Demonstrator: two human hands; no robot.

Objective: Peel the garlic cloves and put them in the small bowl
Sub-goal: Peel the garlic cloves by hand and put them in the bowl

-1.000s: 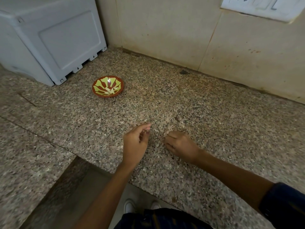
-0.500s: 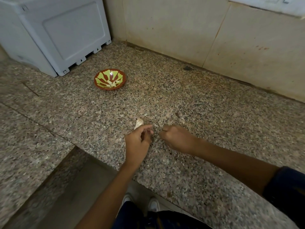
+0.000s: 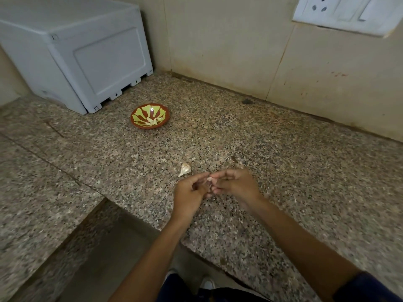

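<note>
A small brown bowl (image 3: 139,122) with a yellow-green pattern sits on the granite counter, far left of my hands; pale garlic pieces lie in it. An unpeeled garlic clove (image 3: 184,169) lies on the counter just beyond my left hand. My left hand (image 3: 189,196) and my right hand (image 3: 235,185) meet fingertip to fingertip over the counter's front part. Between them they pinch a small pale garlic clove (image 3: 210,178), mostly hidden by the fingers.
A white plastic box (image 3: 87,57) stands at the back left against the tiled wall. A switch and socket plate (image 3: 349,12) is on the wall at upper right. The counter (image 3: 305,171) has a cut-out edge near my left forearm, with floor and shoes below.
My hands have come together and now pinch one clove between them. The other clove, hidden a second ago, lies uncovered beyond my left hand.
</note>
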